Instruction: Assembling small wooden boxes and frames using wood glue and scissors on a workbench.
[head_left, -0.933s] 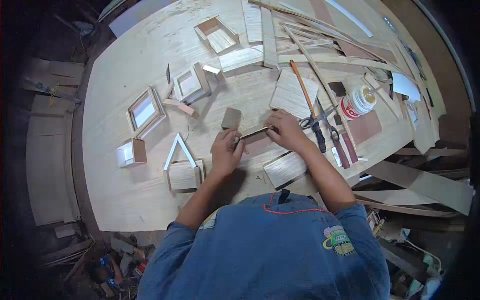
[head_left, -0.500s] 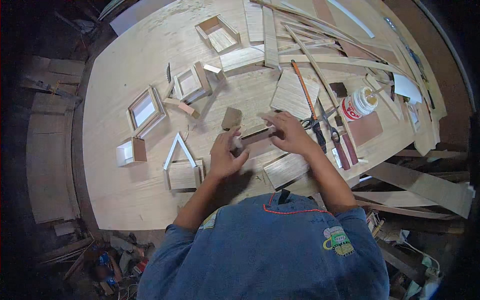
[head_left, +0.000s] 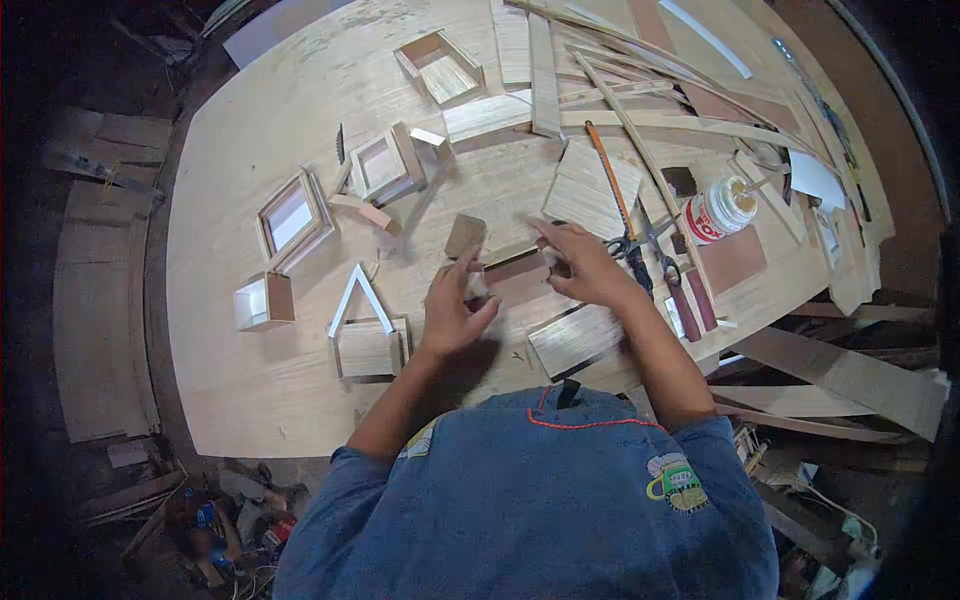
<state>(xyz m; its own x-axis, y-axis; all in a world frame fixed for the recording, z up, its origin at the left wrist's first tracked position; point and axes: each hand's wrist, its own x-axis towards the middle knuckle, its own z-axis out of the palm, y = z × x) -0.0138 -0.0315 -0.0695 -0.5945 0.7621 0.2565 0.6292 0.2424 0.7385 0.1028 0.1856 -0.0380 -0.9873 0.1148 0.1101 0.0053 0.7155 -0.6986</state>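
Note:
My left hand [head_left: 450, 312] and my right hand [head_left: 588, 268] meet over a plywood table [head_left: 250, 400]. Between them lies a short brown wooden strip [head_left: 515, 268]. The left thumb and fingers pinch its left end. The right fingers press on its right end, with the index finger stretched out to the left. A small square wooden block [head_left: 465, 234] lies just beyond the left fingertips, untouched. A flat pale board [head_left: 572, 340] lies near the table edge under my right wrist.
A house-shaped wooden frame [head_left: 365, 322], a small open box [head_left: 262, 300] and square frames [head_left: 292, 215] lie to the left. A hand saw [head_left: 606, 170], scissors [head_left: 645, 242] and a glue bottle [head_left: 722, 210] sit to the right. Long strips [head_left: 640, 60] crowd the far side.
Both hands stayed on the strip; the right hand's fingers spread and reached left along it, and the left hand slid slightly toward me.

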